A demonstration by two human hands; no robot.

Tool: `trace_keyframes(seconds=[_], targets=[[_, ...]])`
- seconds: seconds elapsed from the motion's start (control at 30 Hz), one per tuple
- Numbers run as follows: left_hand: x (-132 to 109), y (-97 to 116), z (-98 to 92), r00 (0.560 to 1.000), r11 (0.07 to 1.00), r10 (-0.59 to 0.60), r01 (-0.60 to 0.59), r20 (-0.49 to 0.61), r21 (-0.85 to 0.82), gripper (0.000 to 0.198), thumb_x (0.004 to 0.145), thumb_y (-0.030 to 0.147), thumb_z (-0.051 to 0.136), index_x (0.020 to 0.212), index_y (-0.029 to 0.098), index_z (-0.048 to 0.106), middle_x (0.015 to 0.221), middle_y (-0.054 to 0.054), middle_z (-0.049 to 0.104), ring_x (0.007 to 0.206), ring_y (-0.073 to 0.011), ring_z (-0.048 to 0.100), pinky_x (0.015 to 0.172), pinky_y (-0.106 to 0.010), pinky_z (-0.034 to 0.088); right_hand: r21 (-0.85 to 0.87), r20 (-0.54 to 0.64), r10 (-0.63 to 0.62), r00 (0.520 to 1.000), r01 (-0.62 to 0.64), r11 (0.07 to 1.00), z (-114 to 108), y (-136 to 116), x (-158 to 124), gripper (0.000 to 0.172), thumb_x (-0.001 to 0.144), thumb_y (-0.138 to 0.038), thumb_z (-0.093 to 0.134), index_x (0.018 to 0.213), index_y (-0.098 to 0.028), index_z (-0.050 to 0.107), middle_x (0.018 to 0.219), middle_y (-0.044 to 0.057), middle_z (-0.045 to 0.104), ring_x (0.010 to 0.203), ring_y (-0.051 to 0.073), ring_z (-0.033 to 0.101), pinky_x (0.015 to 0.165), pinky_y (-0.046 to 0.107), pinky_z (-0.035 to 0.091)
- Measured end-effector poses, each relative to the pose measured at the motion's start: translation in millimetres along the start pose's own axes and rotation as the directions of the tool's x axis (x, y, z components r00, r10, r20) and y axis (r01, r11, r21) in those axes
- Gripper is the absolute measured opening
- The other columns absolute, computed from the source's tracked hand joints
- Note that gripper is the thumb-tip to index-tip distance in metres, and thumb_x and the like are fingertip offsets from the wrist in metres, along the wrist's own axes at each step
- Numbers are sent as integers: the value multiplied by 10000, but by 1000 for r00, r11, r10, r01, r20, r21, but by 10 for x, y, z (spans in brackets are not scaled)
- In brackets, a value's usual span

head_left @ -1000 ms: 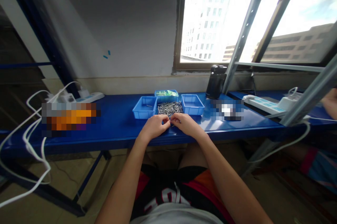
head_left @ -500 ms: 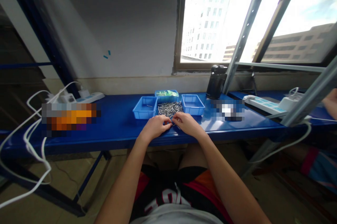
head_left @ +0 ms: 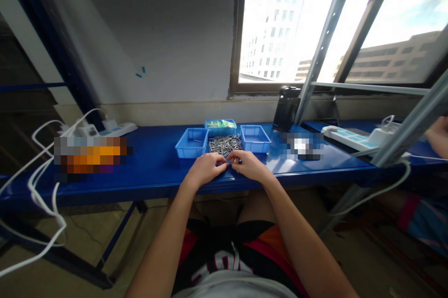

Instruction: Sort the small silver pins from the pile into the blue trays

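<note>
Resting on the worktop (head_left: 157, 167) near its front edge, left hand (head_left: 206, 169) and right hand (head_left: 249, 166) meet fingertip to fingertip. Fingers curled, pinching anything or not, cannot tell. They sit just short of the nail pile (head_left: 226, 143), which lies between left tray (head_left: 192, 143) and right tray (head_left: 255, 138).

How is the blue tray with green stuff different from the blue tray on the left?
The back tray holds green pieces; the left tray holds just one small silver piece. The back tray sits behind the pile of metal pins; the left tray sits beside the pile, closer to the left hand. Both are blue, open-topped and rest on the blue bench.
</note>
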State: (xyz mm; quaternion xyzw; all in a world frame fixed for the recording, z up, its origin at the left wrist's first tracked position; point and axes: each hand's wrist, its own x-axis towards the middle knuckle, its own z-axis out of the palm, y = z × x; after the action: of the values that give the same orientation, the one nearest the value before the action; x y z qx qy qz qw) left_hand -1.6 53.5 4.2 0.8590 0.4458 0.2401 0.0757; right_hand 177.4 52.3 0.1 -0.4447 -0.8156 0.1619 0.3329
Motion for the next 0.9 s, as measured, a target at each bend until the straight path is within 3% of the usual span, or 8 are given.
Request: trace_keyframes(seconds=[0.33, 0.9], targets=[[9, -5, 3, 1000, 1000, -7, 7, -4, -16, 233, 789, 335, 485, 836, 207, 674, 817, -32, 659, 753, -172, 584, 635, -243, 399, -26, 4, -90, 996, 91, 996, -3, 35, -38, 223, 765, -101, 470, 893, -178, 636, 767, 18, 616, 687, 125, 532, 643, 226, 398], [4, -15, 15, 997, 994, -55, 50, -45, -92, 228, 833, 341, 434, 828, 191, 605, 818, -35, 659, 718, -163, 581, 619, -235, 403, -6, -22, 7, 1000, -7, 1000, -12, 6, -18, 129, 777, -183, 522, 836, -173, 636, 713, 7, 620, 627, 118, 534, 601, 221, 402]])
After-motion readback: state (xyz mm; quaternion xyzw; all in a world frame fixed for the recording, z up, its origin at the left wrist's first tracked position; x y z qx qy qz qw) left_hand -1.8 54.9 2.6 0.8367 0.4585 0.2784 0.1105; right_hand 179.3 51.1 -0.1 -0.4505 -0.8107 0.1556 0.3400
